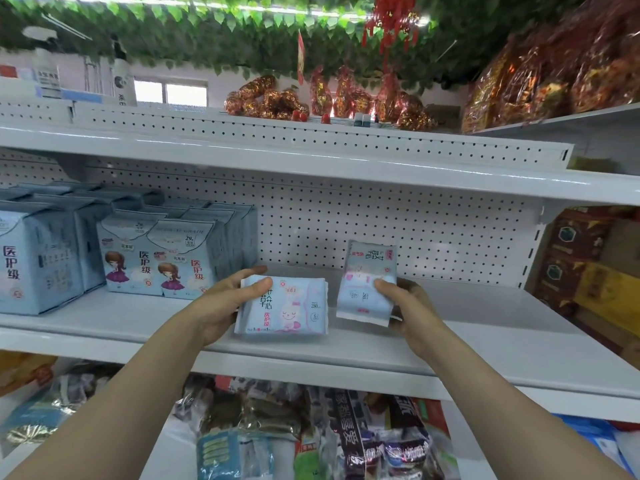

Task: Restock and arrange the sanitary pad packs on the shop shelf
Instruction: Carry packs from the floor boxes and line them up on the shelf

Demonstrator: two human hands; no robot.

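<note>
L hand (221, 303) gripped a pad pack (282, 306), print up; R hand (408, 306) gripped 2nd pack (367, 282) upright but inverted, both at mid-shelf (467, 306). Stocked row (166, 258) at 9 o'clock; gap beside it prob. the target.

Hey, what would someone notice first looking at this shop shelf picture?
The left hand grips a pale blue pad pack facing the camera at the middle shelf; the right hand holds a second pack with its print upside down. Taller blue packs line the shelf's left end.
</note>
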